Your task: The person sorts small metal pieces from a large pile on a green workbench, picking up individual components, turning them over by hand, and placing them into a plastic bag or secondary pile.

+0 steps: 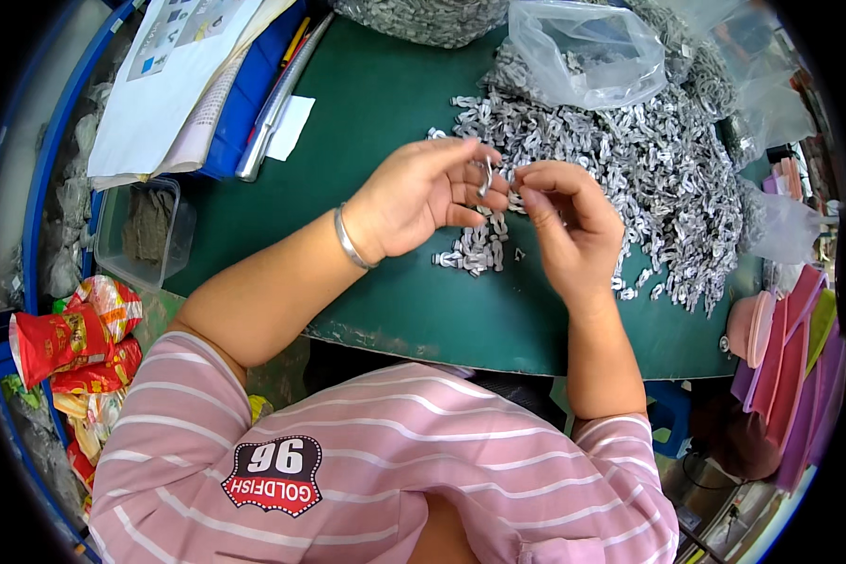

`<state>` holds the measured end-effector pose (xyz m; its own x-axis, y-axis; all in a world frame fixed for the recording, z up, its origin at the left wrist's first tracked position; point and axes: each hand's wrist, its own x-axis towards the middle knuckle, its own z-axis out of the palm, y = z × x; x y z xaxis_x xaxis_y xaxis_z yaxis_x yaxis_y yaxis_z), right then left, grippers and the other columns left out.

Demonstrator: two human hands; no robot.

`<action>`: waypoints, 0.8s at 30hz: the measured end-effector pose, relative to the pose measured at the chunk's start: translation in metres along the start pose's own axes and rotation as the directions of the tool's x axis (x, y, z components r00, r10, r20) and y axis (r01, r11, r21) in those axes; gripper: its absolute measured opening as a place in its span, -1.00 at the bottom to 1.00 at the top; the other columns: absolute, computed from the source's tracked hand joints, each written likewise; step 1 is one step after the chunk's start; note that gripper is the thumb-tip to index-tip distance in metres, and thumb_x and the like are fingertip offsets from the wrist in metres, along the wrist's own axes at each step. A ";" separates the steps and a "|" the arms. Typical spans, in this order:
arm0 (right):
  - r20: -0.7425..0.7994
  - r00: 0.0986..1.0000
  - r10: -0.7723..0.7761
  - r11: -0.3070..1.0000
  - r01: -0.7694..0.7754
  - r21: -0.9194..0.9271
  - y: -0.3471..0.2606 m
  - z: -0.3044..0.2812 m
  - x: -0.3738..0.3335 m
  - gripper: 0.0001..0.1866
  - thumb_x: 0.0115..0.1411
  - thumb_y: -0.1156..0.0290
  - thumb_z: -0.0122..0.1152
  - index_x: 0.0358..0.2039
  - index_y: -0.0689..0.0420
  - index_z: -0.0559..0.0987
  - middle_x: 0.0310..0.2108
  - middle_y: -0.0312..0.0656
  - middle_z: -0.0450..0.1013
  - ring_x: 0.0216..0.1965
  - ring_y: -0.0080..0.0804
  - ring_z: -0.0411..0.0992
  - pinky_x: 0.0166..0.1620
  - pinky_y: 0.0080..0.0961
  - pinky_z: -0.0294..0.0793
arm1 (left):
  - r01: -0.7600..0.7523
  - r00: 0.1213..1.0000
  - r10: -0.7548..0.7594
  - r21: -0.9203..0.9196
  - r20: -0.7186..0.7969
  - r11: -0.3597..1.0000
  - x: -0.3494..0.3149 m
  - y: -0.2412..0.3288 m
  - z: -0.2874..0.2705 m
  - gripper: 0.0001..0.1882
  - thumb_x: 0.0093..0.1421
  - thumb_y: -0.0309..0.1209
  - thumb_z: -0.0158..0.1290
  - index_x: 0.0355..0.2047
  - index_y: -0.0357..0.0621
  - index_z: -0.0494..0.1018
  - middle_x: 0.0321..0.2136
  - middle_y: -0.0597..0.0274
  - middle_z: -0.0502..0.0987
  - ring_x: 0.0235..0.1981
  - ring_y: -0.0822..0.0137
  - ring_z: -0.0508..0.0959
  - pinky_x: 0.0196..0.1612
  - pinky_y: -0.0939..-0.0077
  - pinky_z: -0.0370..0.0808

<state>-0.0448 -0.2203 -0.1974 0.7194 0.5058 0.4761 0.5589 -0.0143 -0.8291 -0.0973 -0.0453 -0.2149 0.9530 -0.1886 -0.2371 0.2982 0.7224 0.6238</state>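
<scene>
My left hand (421,193) is turned palm up over the table, fingers half curled around a small shiny metal piece (486,177). Close to its fingertips, the thumb and fingers of my right hand (578,226) are pinched together; whatever lies between them is too small or hidden to make out. Under and just in front of the hands sits a small group of silver loop-shaped metal pieces (475,249). A much larger heap of similar pieces (667,179) spreads over the right side of the green table (385,315).
A clear plastic bag (587,56) lies on the heap's far side. At far left are papers (174,80), a blue file holder (244,103) with pens, and a clear plastic tub (174,249). Red packets (61,343) sit left; pink and purple straps (790,357) hang at right.
</scene>
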 end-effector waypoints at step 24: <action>0.152 0.965 0.213 0.976 -0.216 0.009 0.004 -0.006 -0.007 -0.89 -0.07 0.67 0.19 -0.48 0.25 0.49 -0.48 -0.18 0.43 -0.48 -0.49 0.44 -0.45 -0.62 0.44 | -0.249 0.948 0.311 0.768 0.068 0.589 -0.011 -0.008 0.017 -0.73 -0.14 -0.50 0.27 -0.41 -0.22 0.45 -0.51 0.38 0.44 -0.46 0.61 0.38 -0.40 0.74 0.35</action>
<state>-0.0449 -0.2289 -0.2023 0.7504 0.6163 0.2388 0.3860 -0.1153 -0.9153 -0.1091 -0.0606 -0.2046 0.9998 0.0007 0.0205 -0.0205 -0.0383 0.9991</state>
